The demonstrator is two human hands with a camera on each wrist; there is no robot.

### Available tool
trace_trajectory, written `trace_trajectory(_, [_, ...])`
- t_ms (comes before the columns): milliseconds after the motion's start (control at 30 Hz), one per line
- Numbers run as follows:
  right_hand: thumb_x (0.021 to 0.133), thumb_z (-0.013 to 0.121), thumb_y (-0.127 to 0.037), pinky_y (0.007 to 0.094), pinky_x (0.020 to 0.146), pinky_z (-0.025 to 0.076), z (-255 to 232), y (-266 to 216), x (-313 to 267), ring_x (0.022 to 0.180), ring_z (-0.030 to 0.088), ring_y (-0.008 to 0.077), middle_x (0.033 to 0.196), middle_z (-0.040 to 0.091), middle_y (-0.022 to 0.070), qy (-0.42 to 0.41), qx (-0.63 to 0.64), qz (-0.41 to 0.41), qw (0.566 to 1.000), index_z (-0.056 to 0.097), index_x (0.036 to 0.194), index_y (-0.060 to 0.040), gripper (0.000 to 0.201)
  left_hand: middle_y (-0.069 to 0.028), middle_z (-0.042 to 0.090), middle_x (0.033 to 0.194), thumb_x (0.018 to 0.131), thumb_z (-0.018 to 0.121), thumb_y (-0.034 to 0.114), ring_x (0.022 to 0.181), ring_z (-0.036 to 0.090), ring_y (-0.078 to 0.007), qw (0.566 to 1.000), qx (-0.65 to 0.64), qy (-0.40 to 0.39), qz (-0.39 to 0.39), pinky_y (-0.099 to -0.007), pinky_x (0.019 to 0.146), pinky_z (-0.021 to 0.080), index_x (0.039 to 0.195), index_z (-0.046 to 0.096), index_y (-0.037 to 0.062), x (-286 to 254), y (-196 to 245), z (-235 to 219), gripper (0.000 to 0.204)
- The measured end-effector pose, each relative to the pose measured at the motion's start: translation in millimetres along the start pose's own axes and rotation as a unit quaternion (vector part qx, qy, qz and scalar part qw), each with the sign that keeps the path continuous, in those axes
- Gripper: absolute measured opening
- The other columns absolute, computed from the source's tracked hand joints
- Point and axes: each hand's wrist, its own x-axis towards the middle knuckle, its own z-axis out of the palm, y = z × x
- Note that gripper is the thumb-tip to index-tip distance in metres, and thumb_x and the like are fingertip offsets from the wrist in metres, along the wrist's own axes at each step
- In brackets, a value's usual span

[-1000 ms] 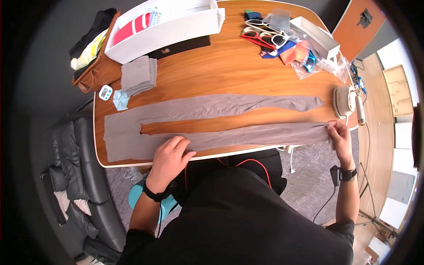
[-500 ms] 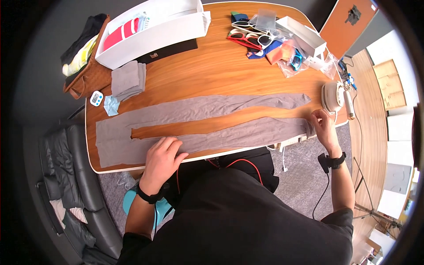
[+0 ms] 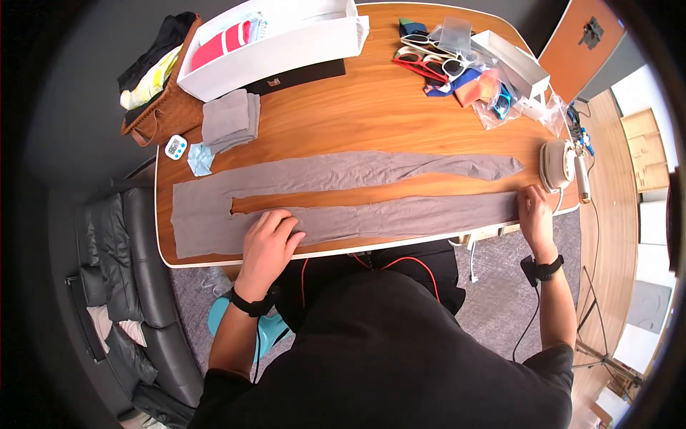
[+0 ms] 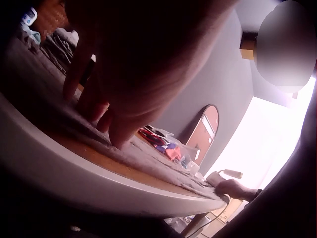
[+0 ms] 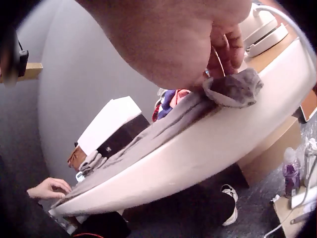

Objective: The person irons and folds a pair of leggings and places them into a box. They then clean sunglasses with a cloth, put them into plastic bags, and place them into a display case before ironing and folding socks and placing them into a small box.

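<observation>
Grey leggings (image 3: 414,216) lie along the wooden table, waist at the left and both legs stretched to the right. My left hand (image 3: 270,237) rests on the near leg close to the table's front edge, fingers loosely bent. Its fingertips (image 4: 119,141) touch the fabric in the left wrist view. At the far end of that leg my right hand (image 3: 534,214) pinches the hem. The right wrist view shows the hem (image 5: 235,89) crumpled beneath that hand at the table edge.
Behind the waist are a folded grey stack (image 3: 230,121), a light blue cloth (image 3: 201,159) and a white timer (image 3: 176,147). A long white box (image 3: 286,44) stands at the back left. Sunglasses (image 3: 429,66) lie at the back right, a beige corded appliance (image 3: 557,166) nearer.
The near leg, bulged and crumpled at its hem half a second ago, now lies straighter. My right hand has moved slightly left along its end; the left hand stays near the same spot.
</observation>
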Motion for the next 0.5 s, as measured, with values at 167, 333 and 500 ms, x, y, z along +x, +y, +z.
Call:
trace_trajectory(167, [0.106,0.062,-0.017,0.0532,0.077,0.057,13,13,23,0.088,0.071,0.0463,0.091,0.072,0.024,-0.01,-0.011,0.062,0.998,0.063,0.101,-0.0012,0.016,-0.0126,0.067,0.12,0.083,0.087,0.021,0.113,0.065,-0.0363,1.0,-0.012,0.01,-0.027,-0.0458,0.095,0.055,0.11,0.071,0.0006,1,-2,6,0.037])
trace_trajectory(333, [0.106,0.065,-0.026,0.052,0.074,0.057,12,9,31,0.086,0.073,0.042,0.09,0.075,0.0198,-0.009,-0.106,0.048,0.993,0.064,0.101,-0.0057,0.02,-0.0128,0.065,0.125,0.079,0.09,0.026,0.119,0.062,-0.0372,0.998,-0.018,-0.011,-0.055,-0.0471,0.101,0.052,0.114,0.07,0.0007,0,-2,3,0.048])
trace_trajectory(500, [0.1,0.07,-0.023,0.0496,0.072,0.056,12,22,22,0.084,0.069,0.0402,0.091,0.067,0.0157,0.08,-0.124,-0.048,0.988,0.064,0.094,-0.0051,0.02,-0.0145,0.064,0.127,0.077,0.09,0.032,0.119,0.061,-0.0391,0.999,-0.015,-0.004,-0.039,-0.0486,0.101,0.051,0.116,0.07,-0.0006,0,-3,4,0.055])
